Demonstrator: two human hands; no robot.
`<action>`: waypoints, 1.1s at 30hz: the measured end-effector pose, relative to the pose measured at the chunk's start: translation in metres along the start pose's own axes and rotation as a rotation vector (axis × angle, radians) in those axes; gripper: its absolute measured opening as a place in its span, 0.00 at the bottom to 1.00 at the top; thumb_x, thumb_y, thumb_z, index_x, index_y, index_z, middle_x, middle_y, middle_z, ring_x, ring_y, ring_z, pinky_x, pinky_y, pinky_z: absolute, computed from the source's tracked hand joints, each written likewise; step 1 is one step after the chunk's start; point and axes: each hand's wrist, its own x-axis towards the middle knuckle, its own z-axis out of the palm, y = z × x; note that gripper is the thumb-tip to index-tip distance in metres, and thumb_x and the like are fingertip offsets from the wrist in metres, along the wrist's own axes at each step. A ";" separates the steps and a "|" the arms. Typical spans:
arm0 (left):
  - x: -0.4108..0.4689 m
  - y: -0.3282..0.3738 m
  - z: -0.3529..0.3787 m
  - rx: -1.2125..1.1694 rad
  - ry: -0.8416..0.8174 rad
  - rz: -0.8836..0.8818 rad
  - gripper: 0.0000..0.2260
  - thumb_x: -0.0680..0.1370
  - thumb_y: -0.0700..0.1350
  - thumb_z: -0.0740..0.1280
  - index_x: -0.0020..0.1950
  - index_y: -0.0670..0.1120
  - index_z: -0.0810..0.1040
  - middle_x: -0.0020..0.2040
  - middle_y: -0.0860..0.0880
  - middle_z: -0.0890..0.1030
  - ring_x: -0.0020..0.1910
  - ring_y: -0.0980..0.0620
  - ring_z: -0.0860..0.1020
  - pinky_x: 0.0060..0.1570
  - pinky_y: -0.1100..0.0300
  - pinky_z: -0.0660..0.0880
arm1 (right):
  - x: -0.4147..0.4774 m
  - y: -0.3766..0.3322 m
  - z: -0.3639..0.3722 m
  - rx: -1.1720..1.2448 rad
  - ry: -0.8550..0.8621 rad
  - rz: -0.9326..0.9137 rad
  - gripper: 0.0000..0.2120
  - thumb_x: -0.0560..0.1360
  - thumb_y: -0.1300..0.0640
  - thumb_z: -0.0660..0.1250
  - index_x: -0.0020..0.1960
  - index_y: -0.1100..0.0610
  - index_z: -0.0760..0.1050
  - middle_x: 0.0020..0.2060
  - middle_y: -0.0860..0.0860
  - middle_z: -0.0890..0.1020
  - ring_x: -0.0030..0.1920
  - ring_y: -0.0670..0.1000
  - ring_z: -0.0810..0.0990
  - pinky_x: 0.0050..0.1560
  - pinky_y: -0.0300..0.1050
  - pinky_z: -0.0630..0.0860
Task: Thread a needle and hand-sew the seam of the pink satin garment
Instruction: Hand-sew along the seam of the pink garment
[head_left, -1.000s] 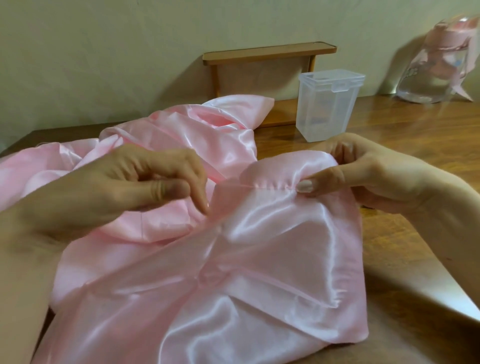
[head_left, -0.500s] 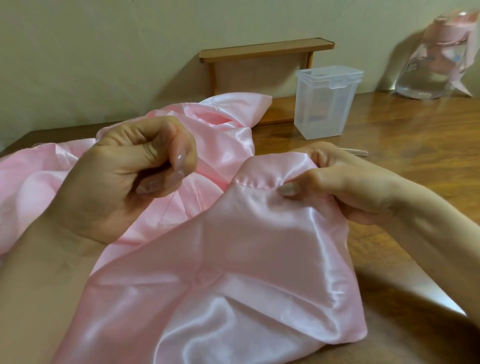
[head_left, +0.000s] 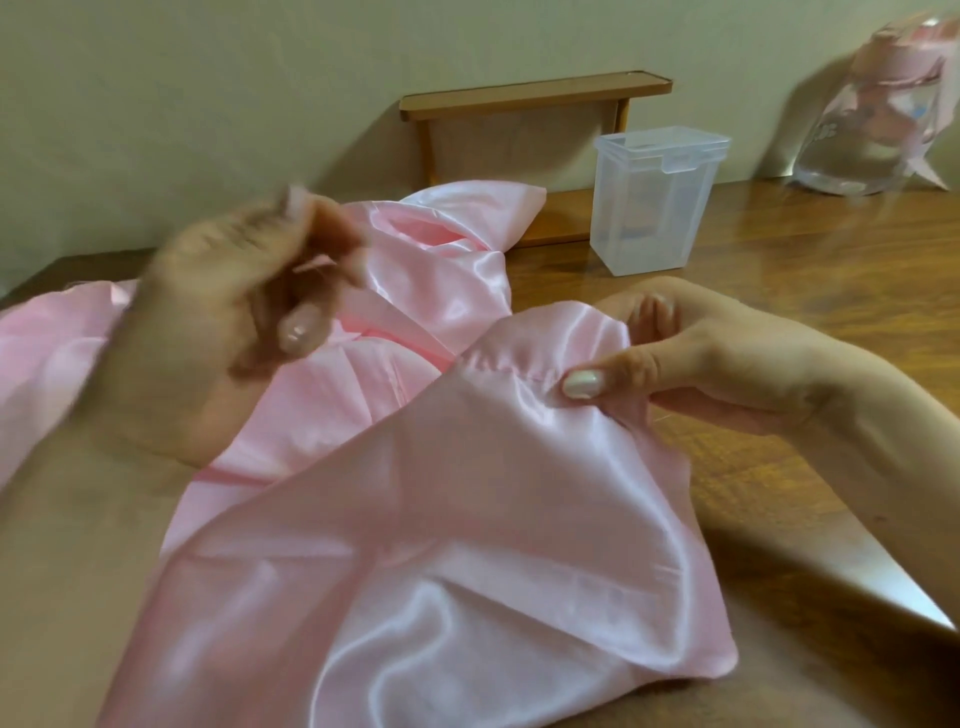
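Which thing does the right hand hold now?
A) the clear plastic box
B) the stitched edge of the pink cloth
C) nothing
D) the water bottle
B: the right hand pinches the pink cloth at its stitched fold, thumb on top; the clear plastic box stands apart behind it.

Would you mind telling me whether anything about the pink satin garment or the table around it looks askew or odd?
Only the seam of the pink satin garment: beside the right hand pinching it, the stitched line puckers into small gathers instead of lying flat. Nothing looks spilled or damaged.
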 end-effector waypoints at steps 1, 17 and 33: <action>-0.001 -0.003 0.005 0.045 -0.052 0.001 0.15 0.77 0.51 0.58 0.39 0.52 0.83 0.41 0.53 0.83 0.21 0.60 0.64 0.19 0.69 0.54 | 0.000 0.000 0.000 -0.009 -0.022 -0.008 0.05 0.64 0.60 0.70 0.37 0.57 0.84 0.35 0.50 0.85 0.37 0.47 0.83 0.38 0.37 0.78; -0.003 -0.021 0.002 -0.014 -0.600 -0.447 0.16 0.63 0.55 0.77 0.42 0.46 0.80 0.31 0.47 0.72 0.19 0.62 0.65 0.18 0.74 0.60 | -0.006 -0.007 -0.019 -0.143 -0.082 -0.019 0.16 0.63 0.73 0.67 0.38 0.52 0.83 0.34 0.49 0.84 0.36 0.46 0.83 0.34 0.33 0.77; 0.000 0.002 -0.016 0.394 -0.511 -0.336 0.22 0.51 0.64 0.79 0.28 0.48 0.79 0.18 0.51 0.68 0.17 0.62 0.64 0.18 0.73 0.58 | -0.003 -0.001 -0.022 -0.239 0.023 0.107 0.09 0.61 0.67 0.69 0.32 0.54 0.84 0.30 0.50 0.84 0.32 0.46 0.83 0.34 0.36 0.77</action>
